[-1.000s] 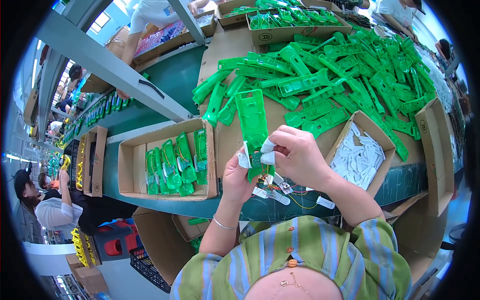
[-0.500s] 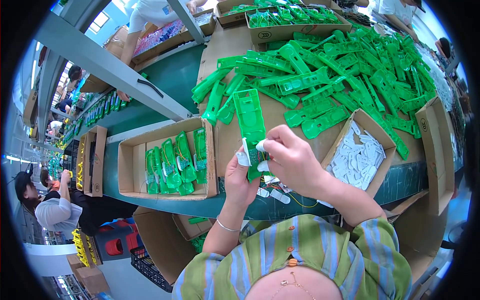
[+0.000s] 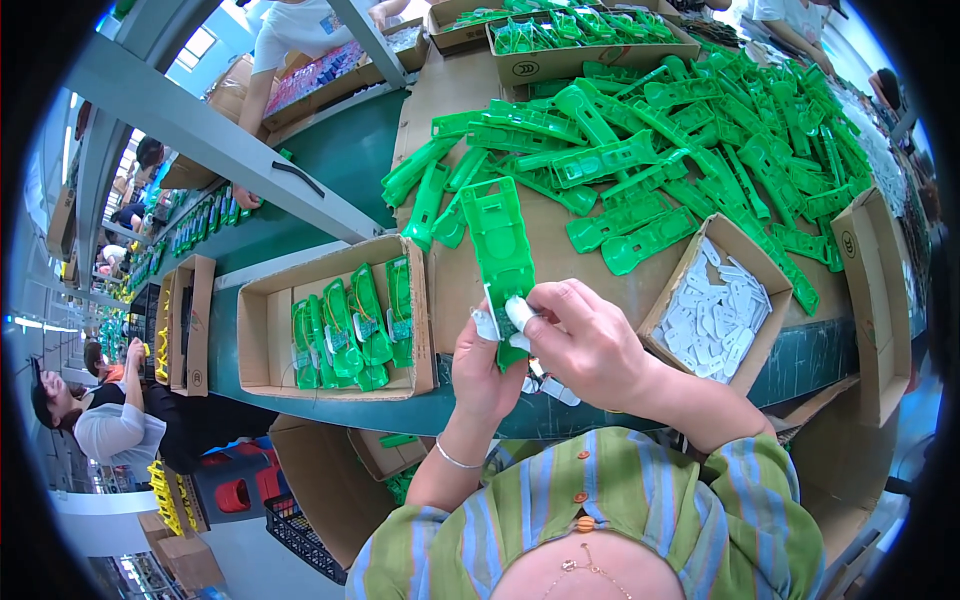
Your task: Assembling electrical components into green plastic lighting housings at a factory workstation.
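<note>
My left hand (image 3: 485, 372) grips the lower end of a green plastic housing (image 3: 502, 240), which stands tilted with its hollow side facing me. A narrow white piece (image 3: 490, 306) shows along the housing's left edge beside my thumb. My right hand (image 3: 590, 345) is closed, its fingertips in white finger covers, pressed into the lower part of the housing. Whatever those fingertips pinch is hidden. Part of a small green circuit board (image 3: 504, 318) shows beside them. Under my hands, small white parts (image 3: 558, 391) lie on the table edge, partly covered.
Left of my hands, a cardboard box (image 3: 427, 345) holds several green housings with wired boards. A smaller box (image 3: 655, 322) of white plastic pieces stands at right. Loose green housings (image 3: 640, 240) are heaped beyond. A metal post (image 3: 230, 135) crosses at left; other people work nearby.
My right fingers have moved slightly left and down onto the board inside the housing, covering more of it. My left hand keeps its hold; the housing has barely shifted.
</note>
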A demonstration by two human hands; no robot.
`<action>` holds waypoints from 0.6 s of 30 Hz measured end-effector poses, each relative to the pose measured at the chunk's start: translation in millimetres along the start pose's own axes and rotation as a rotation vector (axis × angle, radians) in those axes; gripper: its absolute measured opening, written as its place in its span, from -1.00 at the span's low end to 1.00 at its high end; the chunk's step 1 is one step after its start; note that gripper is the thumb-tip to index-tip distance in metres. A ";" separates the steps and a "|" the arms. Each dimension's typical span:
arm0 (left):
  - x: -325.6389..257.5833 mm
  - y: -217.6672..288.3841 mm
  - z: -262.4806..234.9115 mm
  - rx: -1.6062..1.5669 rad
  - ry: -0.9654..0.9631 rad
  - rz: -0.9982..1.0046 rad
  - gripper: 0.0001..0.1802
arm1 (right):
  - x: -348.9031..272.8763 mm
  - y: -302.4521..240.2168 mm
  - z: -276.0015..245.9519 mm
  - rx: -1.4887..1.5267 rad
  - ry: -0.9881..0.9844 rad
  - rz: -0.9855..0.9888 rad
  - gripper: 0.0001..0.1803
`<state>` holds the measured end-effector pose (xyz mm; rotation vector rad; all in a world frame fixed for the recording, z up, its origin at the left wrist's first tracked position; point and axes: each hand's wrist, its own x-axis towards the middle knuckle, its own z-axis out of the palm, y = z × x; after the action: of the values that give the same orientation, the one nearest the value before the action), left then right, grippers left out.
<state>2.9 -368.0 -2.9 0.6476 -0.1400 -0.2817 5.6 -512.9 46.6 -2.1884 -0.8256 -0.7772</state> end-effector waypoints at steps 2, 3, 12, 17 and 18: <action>0.3 -1.6 2.2 -0.011 -0.017 -0.018 -0.59 | -1.0 1.1 -0.5 -0.010 -0.008 0.002 -0.75; 0.3 -2.6 2.9 -0.012 -0.017 -0.018 -0.59 | -1.3 1.6 0.6 -0.010 -0.008 0.002 -0.75; -4.7 -7.3 -3.3 0.036 0.040 0.069 -0.59 | 0.5 7.2 1.5 -0.012 -0.006 -0.143 -0.68; 1.6 -6.3 8.5 0.242 0.097 0.039 -0.62 | -15.1 10.6 7.7 -0.126 0.022 -0.160 -0.63; 2.6 -9.2 9.7 0.232 0.077 0.032 -0.62 | -18.1 10.6 8.0 -0.148 0.032 -0.152 -0.63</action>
<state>1.4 -381.4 -0.7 0.8846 -0.1097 -0.2105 4.3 -519.1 25.0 -2.2548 -0.9541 -0.9738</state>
